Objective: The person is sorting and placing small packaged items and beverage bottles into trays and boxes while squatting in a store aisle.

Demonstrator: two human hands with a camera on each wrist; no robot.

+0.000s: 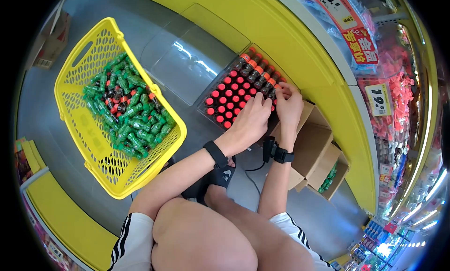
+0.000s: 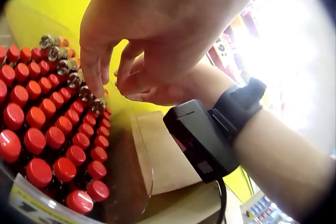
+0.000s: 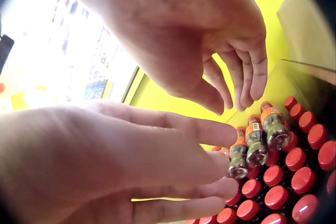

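A clear plastic bin (image 1: 205,112) holds rows of small dark bottles with red caps (image 1: 228,93) standing upright. Along its far side, more small bottles (image 3: 257,145) with orange-red labels lie on top in a row. My left hand (image 1: 251,116) reaches over the near end of that row, its fingers extended and fingertips right at the lying bottles in the right wrist view. Beside it, my right hand (image 1: 289,107) hangs over the bin's corner. Its fingers (image 3: 245,71) bend loosely, with a gap between them and the thumb and nothing in it.
The bin's clear lid (image 1: 192,55) is flipped back to the left. A yellow basket (image 1: 89,144) with green and dark small bottles stands at left. Right of the bin are cardboard boxes (image 1: 311,142), against a yellow shelf base (image 1: 323,83). A cable (image 1: 253,179) hangs nearby.
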